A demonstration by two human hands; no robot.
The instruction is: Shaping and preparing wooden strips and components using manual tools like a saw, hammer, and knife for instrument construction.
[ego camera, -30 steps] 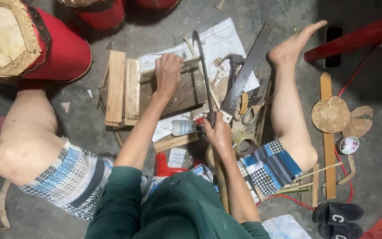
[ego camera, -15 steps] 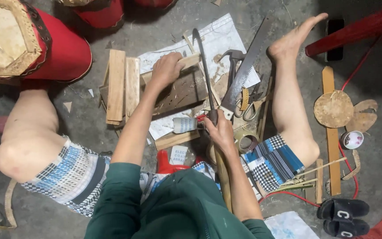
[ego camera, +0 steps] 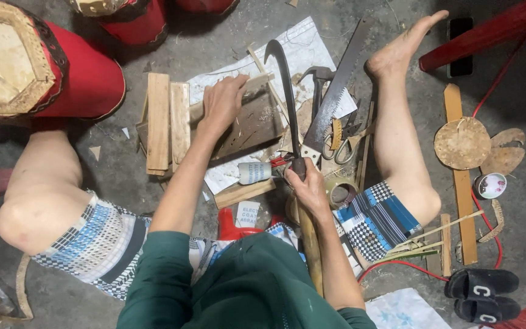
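I sit on a concrete floor with both legs spread. My left hand (ego camera: 221,102) presses down on a thin bamboo strip (ego camera: 257,82) that lies across a wooden chopping block (ego camera: 248,131). My right hand (ego camera: 308,187) grips the long wooden handle (ego camera: 310,244) of a hooked billhook knife. Its dark curved blade (ego camera: 286,91) points away from me, raised just right of the block.
Wooden slats (ego camera: 165,122) lie left of the block. A handsaw (ego camera: 336,97), hammer (ego camera: 318,79), scissors (ego camera: 336,149), tape roll (ego camera: 342,189) and white paper (ego camera: 299,49) are spread ahead. Red drums (ego camera: 38,67) stand at left. A round woven disc (ego camera: 462,143), small bowl (ego camera: 491,184) and sandals (ego camera: 482,292) are at right.
My left hand has slid a little toward me along the strip on the block. The knife has stayed nearly upright in my right hand.
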